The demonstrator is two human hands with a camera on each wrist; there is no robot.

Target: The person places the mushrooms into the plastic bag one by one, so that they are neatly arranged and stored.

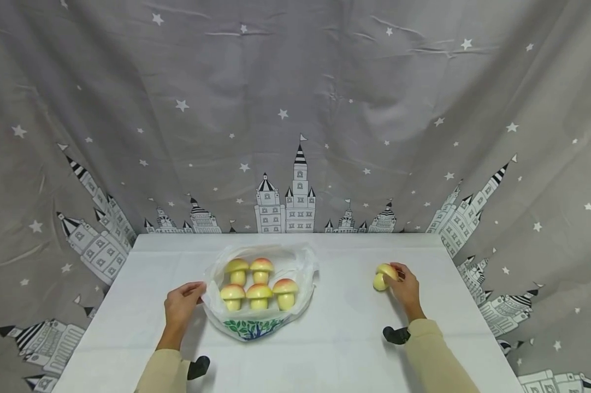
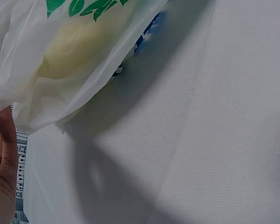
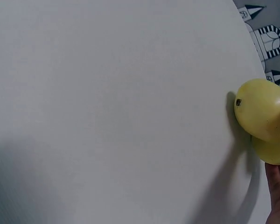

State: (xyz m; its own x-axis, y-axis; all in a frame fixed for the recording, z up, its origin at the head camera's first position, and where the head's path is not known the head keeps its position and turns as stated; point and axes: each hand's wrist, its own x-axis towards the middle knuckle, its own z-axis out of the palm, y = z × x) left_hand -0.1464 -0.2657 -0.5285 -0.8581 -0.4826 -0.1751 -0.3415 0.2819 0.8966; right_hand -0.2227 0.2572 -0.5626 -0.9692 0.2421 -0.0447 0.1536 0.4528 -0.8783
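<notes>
A white plastic bag (image 1: 300, 297) with a green and blue tree print lies wide open on the table, left of the middle. Several yellow toy mushrooms (image 1: 259, 295) with reddish caps lie inside it in two rows. My left hand (image 1: 181, 305) pinches the bag's left rim; in the left wrist view its fingers (image 2: 7, 140) meet the thin plastic. Off to the right, my right hand (image 1: 406, 289) grips one more yellow mushroom (image 1: 385, 277) by its cap. The right wrist view shows that mushroom's rounded stem end (image 3: 259, 107) with a small dark spot, close over the table.
The white table (image 1: 344, 338) carries the bag and the mushrooms. Behind it and at both sides hangs a grey curtain (image 1: 295, 82) printed with stars and castles. A black wrist camera (image 1: 396, 335) sticks out from the right sleeve, another (image 1: 198, 368) from the left.
</notes>
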